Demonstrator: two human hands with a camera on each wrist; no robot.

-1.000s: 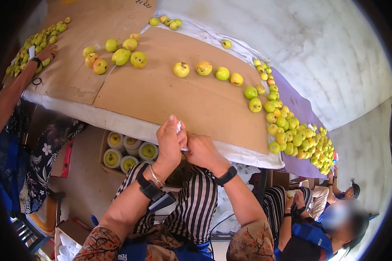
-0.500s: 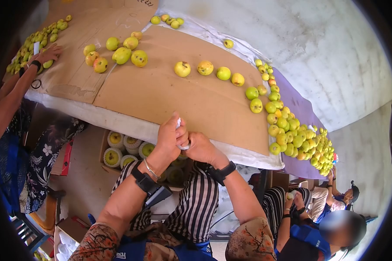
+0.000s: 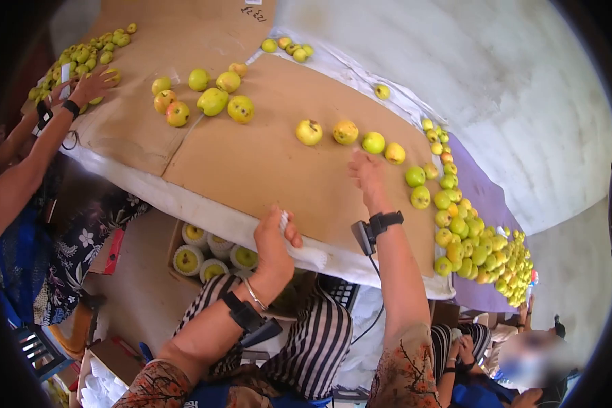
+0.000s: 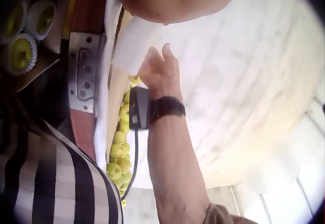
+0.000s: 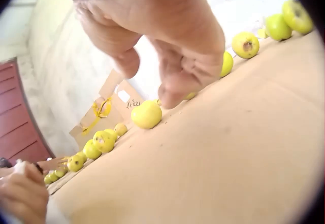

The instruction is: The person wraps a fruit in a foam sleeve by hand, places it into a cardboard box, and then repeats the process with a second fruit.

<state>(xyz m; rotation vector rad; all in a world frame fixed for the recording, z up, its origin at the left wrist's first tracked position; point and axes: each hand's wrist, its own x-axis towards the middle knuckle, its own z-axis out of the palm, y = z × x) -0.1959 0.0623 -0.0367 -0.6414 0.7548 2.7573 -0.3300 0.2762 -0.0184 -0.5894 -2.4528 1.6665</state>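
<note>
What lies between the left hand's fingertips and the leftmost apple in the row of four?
Only bare cardboard separates the left hand and its white foam net from that apple in the head view.

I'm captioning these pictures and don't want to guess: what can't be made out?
White sleeve inside the left hand: head view, that hand covers it.
Apples behind the right hand: right wrist view, partly hidden by fingers.
Cardboard box's far side: head view, under the table edge.

Bright light washes hazy, bowed views (corners black).
</note>
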